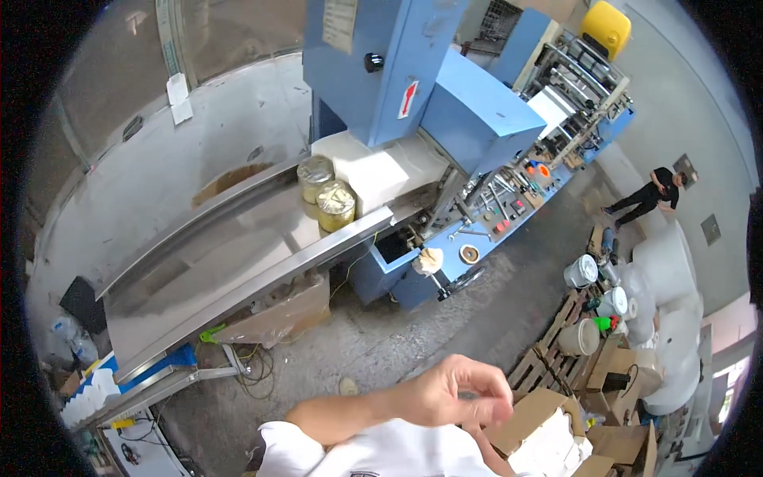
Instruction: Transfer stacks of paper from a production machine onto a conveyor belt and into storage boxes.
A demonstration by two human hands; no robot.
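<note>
Box [518,416], brown, open, shows white contents [550,447]; left hand [457,393] curls narrowly, hold unclear, right hand hidden.

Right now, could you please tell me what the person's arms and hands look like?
The left hand is bare, with no glove or watch showing. The left forearm is bare below a white short sleeve. Of the right arm, only a bare stretch shows.

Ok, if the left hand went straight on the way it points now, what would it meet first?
The left hand would probably meet the open cardboard box first, though depth is unclear and it may pass above.
</note>
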